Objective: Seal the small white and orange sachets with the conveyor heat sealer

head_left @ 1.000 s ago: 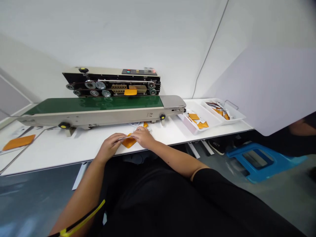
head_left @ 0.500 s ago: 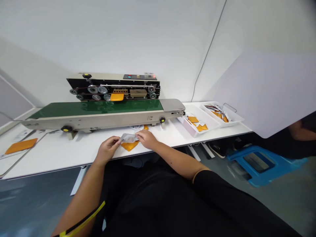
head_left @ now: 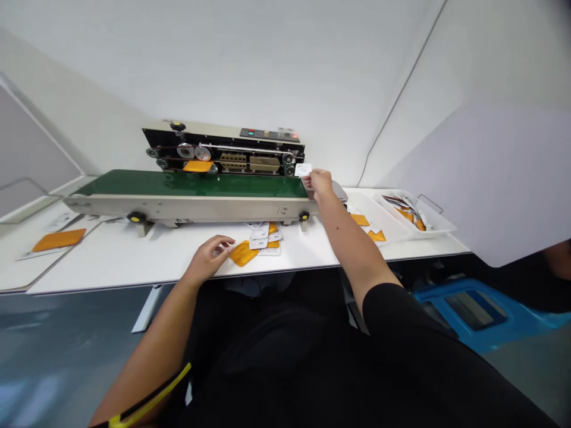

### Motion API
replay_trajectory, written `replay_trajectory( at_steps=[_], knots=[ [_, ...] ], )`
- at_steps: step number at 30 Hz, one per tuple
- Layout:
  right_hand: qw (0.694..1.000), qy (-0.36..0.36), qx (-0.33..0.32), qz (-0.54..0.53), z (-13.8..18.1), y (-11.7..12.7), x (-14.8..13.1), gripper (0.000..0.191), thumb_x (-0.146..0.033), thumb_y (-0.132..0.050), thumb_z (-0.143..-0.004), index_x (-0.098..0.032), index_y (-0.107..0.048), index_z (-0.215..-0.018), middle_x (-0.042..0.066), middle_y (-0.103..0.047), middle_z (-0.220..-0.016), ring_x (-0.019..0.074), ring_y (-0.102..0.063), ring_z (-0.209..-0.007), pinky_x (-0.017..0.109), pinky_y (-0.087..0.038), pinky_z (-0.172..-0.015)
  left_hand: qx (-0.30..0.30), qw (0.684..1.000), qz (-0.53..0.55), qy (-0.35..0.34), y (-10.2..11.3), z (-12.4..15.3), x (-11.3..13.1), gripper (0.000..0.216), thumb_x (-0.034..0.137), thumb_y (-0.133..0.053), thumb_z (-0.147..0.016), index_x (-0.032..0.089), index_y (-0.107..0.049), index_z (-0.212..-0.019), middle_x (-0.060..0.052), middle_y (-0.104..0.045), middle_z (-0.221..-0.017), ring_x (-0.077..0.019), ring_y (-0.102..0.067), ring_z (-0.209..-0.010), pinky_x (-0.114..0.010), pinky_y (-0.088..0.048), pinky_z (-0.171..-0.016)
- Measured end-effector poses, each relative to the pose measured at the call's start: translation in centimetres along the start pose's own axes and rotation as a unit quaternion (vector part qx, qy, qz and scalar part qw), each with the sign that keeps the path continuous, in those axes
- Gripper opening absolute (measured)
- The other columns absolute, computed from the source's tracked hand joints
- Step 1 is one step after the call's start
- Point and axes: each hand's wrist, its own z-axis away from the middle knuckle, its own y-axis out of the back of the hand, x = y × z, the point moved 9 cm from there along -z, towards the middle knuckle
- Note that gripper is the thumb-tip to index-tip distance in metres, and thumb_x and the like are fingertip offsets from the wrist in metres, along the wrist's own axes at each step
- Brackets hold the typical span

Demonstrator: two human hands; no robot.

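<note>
Wearer's torso and arms, from the head camera. Black short-sleeved top [head_left: 267, 362] fills the lower frame; its right sleeve [head_left: 392, 315] lies at 4 o'clock. Narrow yellow-and-black strap [head_left: 156, 392] on the left arm at 7 o'clock. Left hand [head_left: 207, 258] and right hand [head_left: 320, 184] bare. Small dark spots on right forearm [head_left: 345, 244].

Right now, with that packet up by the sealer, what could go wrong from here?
The right hand holds a white packet close to the band sealer's exposed rollers, so fingers might get pinched. The orange pouch by the left hand lies near the table's front edge and could perhaps slide off.
</note>
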Motion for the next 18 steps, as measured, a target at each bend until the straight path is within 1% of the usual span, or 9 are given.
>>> replay_trajectory(
  at_steps=[3, 6, 9, 11, 12, 13, 15, 16, 18],
  knots=[
    [0.998, -0.032, -0.029, 0.035, -0.4, -2.3, 0.2, 0.014, -0.002, -0.06, -0.085, -0.015, -0.057, -0.083, -0.001, -0.062, -0.06, 0.007, -0.052, -0.048, 0.016, -0.044, -0.051, -0.007, 1.0, -0.011, -0.002, -0.1, 0.0, -0.3, 0.042, 0.06, -0.058, -0.097, 0.021, -0.073, -0.107, -0.009, -0.074, -0.11, -0.0236, -0.07, -0.096, -0.035, -0.061, -0.083],
    [0.997, -0.035, -0.041, 0.064, -0.5, -3.4, -0.4, 0.008, -0.005, -0.063, -0.087, -0.013, -0.061, -0.088, 0.002, -0.064, -0.068, 0.0103, -0.058, -0.058, 0.022, -0.052, -0.06, -0.03, 0.999, -0.032, -0.03, -0.6, -0.2, -0.1, 0.042, 0.058, -0.058, -0.098, 0.022, -0.073, -0.113, -0.011, -0.075, -0.117, -0.027, -0.071, -0.107, -0.042, -0.059, -0.097],
    [0.988, 0.094, -0.005, 0.122, 1.7, -3.1, -2.3, 0.015, -0.015, -0.062, -0.091, -0.013, -0.069, -0.105, 0.008, -0.069, -0.094, 0.0172, -0.065, -0.089, 0.031, -0.057, -0.086, -0.104, 0.989, -0.075, -0.076, -2.3, -0.4, 0.4, 0.051, 0.058, -0.067, -0.092, 0.023, -0.072, -0.129, -0.014, -0.07, -0.138, -0.0333, -0.063, -0.131, -0.05, -0.045, -0.117],
    [0.957, 0.231, 0.004, 0.176, 5.9, -3.7, -2.9, 0.029, -0.02, -0.056, -0.096, -0.016, -0.07, -0.121, 0.012, -0.067, -0.114, 0.0224, -0.061, -0.113, 0.039, -0.05, -0.105, -0.161, 0.977, -0.111, -0.083, -3.6, -0.3, 0.3, 0.064, 0.057, -0.076, -0.085, 0.026, -0.067, -0.14, -0.013, -0.061, -0.153, -0.0367, -0.052, -0.145, -0.055, -0.034, -0.125],
    [0.939, 0.283, -0.022, 0.196, 8.6, -4.6, -2.3, 0.033, -0.021, -0.051, -0.099, -0.017, -0.069, -0.126, 0.013, -0.066, -0.12, 0.0245, -0.058, -0.12, 0.043, -0.046, -0.111, -0.184, 0.972, -0.126, -0.08, -4.1, -0.3, 0.1, 0.069, 0.057, -0.079, -0.083, 0.028, -0.065, -0.144, -0.012, -0.058, -0.157, -0.0374, -0.048, -0.149, -0.058, -0.028, -0.127],
    [0.918, 0.322, -0.081, 0.214, 11.6, -6.1, -1.0, 0.035, -0.022, -0.049, -0.1, -0.019, -0.069, -0.129, 0.013, -0.067, -0.123, 0.0259, -0.057, -0.123, 0.045, -0.044, -0.114, -0.201, 0.967, -0.137, -0.077, -4.5, -0.2, -0.1, 0.072, 0.057, -0.08, -0.082, 0.03, -0.063, -0.147, -0.012, -0.055, -0.159, -0.0376, -0.045, -0.151, -0.06, -0.023, -0.129],
    [0.857, 0.377, -0.237, 0.26, 18.0, -9.5, 3.0, 0.037, -0.023, -0.054, -0.1, -0.021, -0.067, -0.135, 0.012, -0.067, -0.129, 0.0261, -0.056, -0.126, 0.045, -0.042, -0.116, -0.227, 0.96, -0.145, -0.077, -5.0, 0.1, -0.1, 0.076, 0.058, -0.08, -0.082, 0.031, -0.059, -0.15, -0.012, -0.054, -0.16, -0.0369, -0.044, -0.152, -0.063, -0.016, -0.129],
    [0.826, 0.388, -0.296, 0.281, 20.8, -10.7, 5.2, 0.043, -0.025, -0.059, -0.1, -0.021, -0.063, -0.142, 0.012, -0.065, -0.135, 0.0261, -0.055, -0.13, 0.044, -0.041, -0.117, -0.235, 0.958, -0.146, -0.079, -5.1, 0.2, -0.1, 0.078, 0.059, -0.08, -0.082, 0.031, -0.058, -0.151, -0.012, -0.054, -0.16, -0.0366, -0.045, -0.152, -0.063, -0.013, -0.13],
    [0.783, 0.387, -0.364, 0.323, 24.5, -12.1, 9.0, 0.052, -0.03, -0.064, -0.1, -0.021, -0.056, -0.15, 0.014, -0.06, -0.147, 0.0268, -0.052, -0.136, 0.044, -0.04, -0.118, -0.249, 0.954, -0.145, -0.084, -5.2, 0.5, 0.2, 0.08, 0.061, -0.082, -0.079, 0.031, -0.059, -0.15, -0.012, -0.055, -0.159, -0.0365, -0.047, -0.15, -0.064, -0.011, -0.13]
  ],
)
